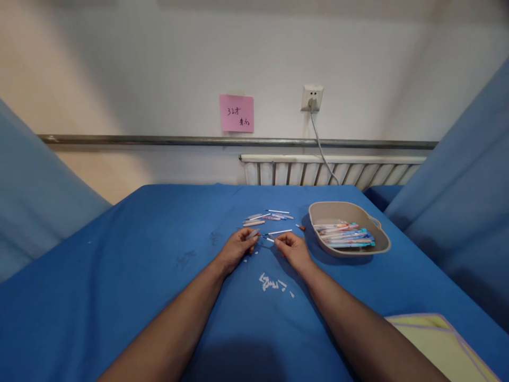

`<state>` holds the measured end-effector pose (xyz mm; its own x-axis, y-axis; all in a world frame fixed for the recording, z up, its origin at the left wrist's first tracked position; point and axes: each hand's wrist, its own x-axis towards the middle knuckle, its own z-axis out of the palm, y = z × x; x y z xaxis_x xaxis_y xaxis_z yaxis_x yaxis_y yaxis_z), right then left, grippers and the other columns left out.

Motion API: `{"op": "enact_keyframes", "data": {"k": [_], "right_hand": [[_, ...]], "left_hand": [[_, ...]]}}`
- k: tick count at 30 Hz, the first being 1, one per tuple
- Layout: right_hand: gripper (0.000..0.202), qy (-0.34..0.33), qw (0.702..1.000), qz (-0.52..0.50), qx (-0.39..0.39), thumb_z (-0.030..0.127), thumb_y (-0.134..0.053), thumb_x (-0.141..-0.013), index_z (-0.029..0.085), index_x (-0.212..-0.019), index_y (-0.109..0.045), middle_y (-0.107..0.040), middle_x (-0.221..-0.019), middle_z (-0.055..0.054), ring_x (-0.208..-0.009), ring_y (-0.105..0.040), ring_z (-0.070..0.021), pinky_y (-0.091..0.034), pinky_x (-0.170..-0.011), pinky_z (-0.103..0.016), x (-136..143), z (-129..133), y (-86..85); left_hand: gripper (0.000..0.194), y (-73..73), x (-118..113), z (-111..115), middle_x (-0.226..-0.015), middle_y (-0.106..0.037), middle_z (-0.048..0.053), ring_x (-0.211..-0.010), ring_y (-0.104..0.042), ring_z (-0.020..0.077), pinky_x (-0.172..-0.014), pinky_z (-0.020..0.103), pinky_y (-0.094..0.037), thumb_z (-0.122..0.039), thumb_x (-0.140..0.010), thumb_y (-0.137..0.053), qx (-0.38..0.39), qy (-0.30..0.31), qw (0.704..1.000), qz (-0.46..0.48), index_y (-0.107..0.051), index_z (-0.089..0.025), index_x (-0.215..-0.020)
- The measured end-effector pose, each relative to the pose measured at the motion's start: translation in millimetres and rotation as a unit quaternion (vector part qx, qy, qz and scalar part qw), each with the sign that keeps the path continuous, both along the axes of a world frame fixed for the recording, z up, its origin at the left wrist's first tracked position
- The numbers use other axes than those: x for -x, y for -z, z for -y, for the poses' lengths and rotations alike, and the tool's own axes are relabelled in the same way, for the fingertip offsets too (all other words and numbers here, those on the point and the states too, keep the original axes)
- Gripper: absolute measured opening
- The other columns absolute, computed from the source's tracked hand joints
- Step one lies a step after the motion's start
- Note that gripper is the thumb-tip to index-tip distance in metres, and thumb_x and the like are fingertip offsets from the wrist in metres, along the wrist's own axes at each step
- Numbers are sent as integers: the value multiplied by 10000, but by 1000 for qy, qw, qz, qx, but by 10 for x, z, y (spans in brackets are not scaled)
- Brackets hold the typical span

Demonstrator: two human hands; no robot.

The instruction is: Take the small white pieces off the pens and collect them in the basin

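Refill [270,240]: thin and white, held to the left of the beige basin [338,209], its inner end pointing away from the basin.
Right hand [293,250]: the nearer one to the basin, pinching the refill between thumb and fingers.
Left hand [235,248]: farther left of the basin, grasping a translucent pen barrel [253,234]; whether barrel and refill touch is too small to tell.
Loose refill [281,232]: lying left of the basin, just beyond the two held pieces.
Loose pens and barrels [274,217]: a scattered group left of the basin, some pinkish, some bluish, with thin white sticks among them.
Orange-brown piece [301,227]: small, just beside the basin's left wall.
Basin load: pink, white and blue pens [345,235] lying roughly side by side.
White scraps [270,283]: a small heap to the left of the basin and closer to the person than it is.
Yellow cloth [433,339]: on the near side of the basin, partly behind the right forearm.
Blue cover [167,302]: spread under the basin.
Pink note [237,113]: on the wall, behind and left of the basin.
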<state>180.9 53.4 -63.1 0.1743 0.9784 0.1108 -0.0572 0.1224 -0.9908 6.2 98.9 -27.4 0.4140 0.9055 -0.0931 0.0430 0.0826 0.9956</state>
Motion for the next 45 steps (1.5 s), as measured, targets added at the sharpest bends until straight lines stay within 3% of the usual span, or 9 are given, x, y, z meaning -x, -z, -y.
{"op": "enact_keyframes", "data": {"k": [16,23,27,31,35,41,45], "right_hand": [[226,-14,999,27,-17,391,-623,-687,166,-682,-598,-486,-513,48,-450,-383,-79,-299,-435,-206,39,38,-16],[267,-28,999,-28,-8,427,-643,-673,169,-700,-581,-458,-489,66,-422,-364,-71,-270,-407,-202,32,37,-38],[267,-26,999,-47,-8,428,-651,-673,170,-703,-585,-469,-488,64,-421,-372,-73,-269,-414,-207,9,41,-57],[269,-19,999,-43,-6,432,-652,-673,172,-704,-588,-472,-484,62,-427,-381,-78,-275,-424,-210,-4,44,-73],[264,-12,999,-41,-13,426,-646,-680,170,-696,-587,-476,-490,60,-436,-387,-78,-284,-436,-210,-22,53,-97],[252,-13,999,-39,-12,418,-640,-682,172,-688,-586,-484,-493,55,-438,-392,-81,-287,-439,-210,-49,61,-121],[246,-17,999,-41,-11,411,-641,-680,172,-692,-584,-484,-493,55,-438,-393,-81,-288,-440,-211,-46,51,-117]], "left_hand": [[339,-45,-54,81,-502,-506,-51,-422,-400,66,-438,183,-264,-446,-682,-675,6,19,999,-35,-580,-143,-801],[482,-32,-33,52,-789,-609,29,-526,-479,74,-517,210,-375,-416,-677,-696,30,21,999,25,-604,-132,-1056],[495,-53,21,18,-670,-537,-11,-498,-420,64,-487,198,-316,-405,-717,-668,15,20,999,32,-589,-133,-1123],[468,-165,61,23,-595,-409,-44,-485,-334,61,-461,197,-233,-417,-781,-596,-27,14,999,30,-583,-149,-1164],[450,-202,49,38,-606,-368,-39,-490,-297,67,-457,205,-217,-469,-821,-511,-33,17,999,31,-623,-121,-1083],[359,-57,61,-31,-520,-412,-47,-471,-340,76,-464,208,-226,-479,-755,-587,-63,-18,997,-28,-603,-121,-778],[353,-44,80,-52,-506,-428,-53,-463,-346,74,-467,203,-232,-483,-744,-596,-59,-19,998,-29,-570,-130,-758]]}}
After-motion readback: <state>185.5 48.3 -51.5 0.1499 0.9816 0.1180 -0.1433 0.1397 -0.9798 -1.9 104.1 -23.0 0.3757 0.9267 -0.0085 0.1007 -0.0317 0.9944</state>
